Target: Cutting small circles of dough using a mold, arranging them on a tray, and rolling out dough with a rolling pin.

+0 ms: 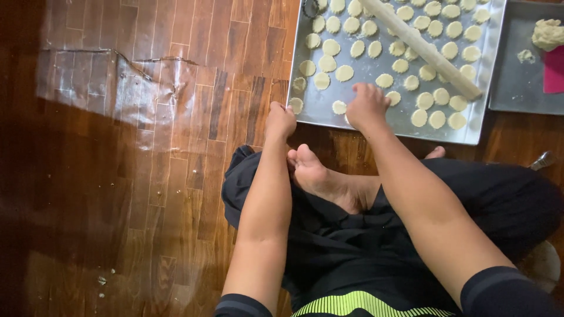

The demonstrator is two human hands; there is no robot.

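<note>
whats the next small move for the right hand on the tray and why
Probably lift the right hand off the round dough piece beside it and shift toward the bare patch of the metal tray near the front edge. The hand rests knuckles-up on the tray among the cut rounds, the left hand steadies the tray's corner, and the rolling pin lies across the pieces farther back.
</note>
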